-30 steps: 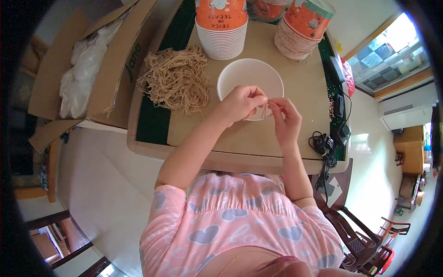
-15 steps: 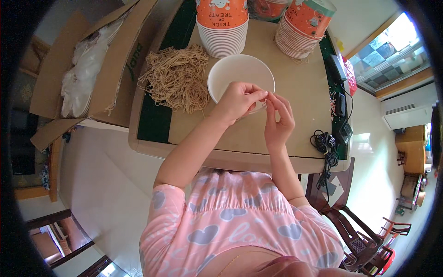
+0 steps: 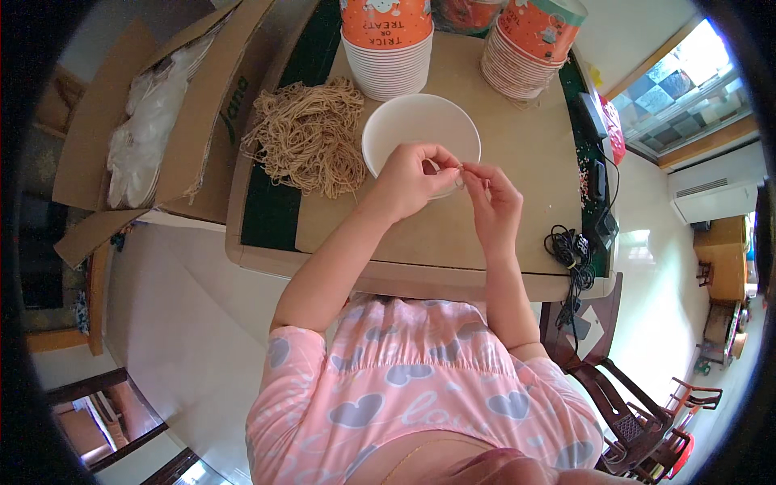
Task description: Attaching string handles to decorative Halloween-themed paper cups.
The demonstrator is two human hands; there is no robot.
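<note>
Orange-and-white cup stack (image 3: 386,61) stands behind white bowl (image 3: 420,121).

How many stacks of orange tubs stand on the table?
2: left stack beyond the white bowl; right stack near the right edge. The orange item between them, partly hidden, may be another.

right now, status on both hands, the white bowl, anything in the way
Left hand, right hand: fingertips together, thin strand seemingly between. White bowl open side up, near rim partly hidden by hands. String pile left of bowl.
</note>
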